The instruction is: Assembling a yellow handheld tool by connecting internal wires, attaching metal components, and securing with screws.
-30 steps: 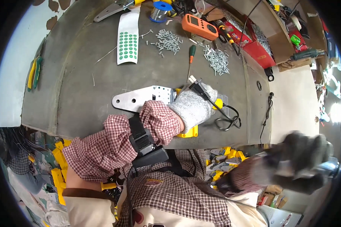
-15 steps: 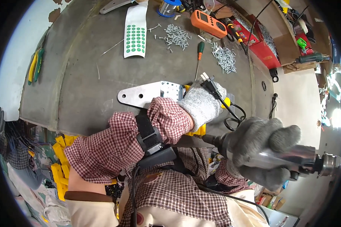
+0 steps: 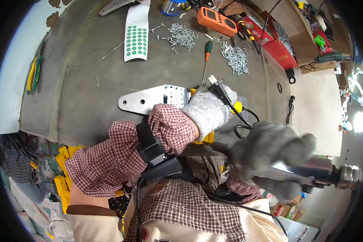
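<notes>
My left hand, in a light grey knit glove, is closed over a yellow-bodied device; its fingertips are hidden. From the device's left side a long silver plate tapers outward, with two round holes and a perforated section. Across the back of the left glove lies a black two-pin plug, its cord looping to the right. My right hand, in a dark grey glove, is wrapped around a silver-and-black power screwdriver held sideways. The driver's front end points left, toward the yellow device beside my left wrist.
Two piles of screws lie on the grey table beyond my hands, with a green-handled screwdriver between them. Farther back are a sticker sheet, an orange meter and red bins. Pliers rest at the left.
The whole view has shifted slightly, so the table things appear a little farther left and up. My right glove is now blurred by motion. Both hands keep their hold.
</notes>
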Motion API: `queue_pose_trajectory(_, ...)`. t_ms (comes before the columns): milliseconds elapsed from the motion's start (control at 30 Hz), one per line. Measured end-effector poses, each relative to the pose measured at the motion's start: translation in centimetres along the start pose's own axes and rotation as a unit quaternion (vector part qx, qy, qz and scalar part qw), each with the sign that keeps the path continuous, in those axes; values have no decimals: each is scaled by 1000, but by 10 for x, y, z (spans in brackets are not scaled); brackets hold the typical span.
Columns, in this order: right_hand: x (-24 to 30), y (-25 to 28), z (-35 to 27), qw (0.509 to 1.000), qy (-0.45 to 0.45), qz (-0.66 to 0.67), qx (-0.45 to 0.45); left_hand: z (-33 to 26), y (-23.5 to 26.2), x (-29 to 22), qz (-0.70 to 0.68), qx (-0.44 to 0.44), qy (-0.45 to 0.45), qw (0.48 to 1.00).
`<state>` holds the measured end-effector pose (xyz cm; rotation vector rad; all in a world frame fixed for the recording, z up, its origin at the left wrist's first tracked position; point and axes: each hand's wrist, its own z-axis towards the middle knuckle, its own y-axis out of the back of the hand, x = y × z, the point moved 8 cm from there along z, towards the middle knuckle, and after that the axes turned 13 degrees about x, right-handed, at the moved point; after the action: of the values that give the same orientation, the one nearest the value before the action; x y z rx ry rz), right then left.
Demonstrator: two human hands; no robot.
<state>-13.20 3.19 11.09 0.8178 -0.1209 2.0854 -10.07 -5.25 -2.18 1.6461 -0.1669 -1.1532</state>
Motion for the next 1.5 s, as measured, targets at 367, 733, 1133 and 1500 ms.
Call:
queue_pose_trajectory(367,2,29,-34,976,57,-77,-197,4,1,-6,20,23,21,999)
queue_pose_trajectory(733,-58,89,-9,910,-128,-151,-365,-51,40,61,-162,155,40,974)
queue_pose_trajectory(1133,-98,89,-21,916,-81,16,-393,-68,46,65,-239,20,37,970)
queue_pose_trajectory(1500,-78,88,31,972,-198,32,-123,-73,52,57,-244,29,39,968)
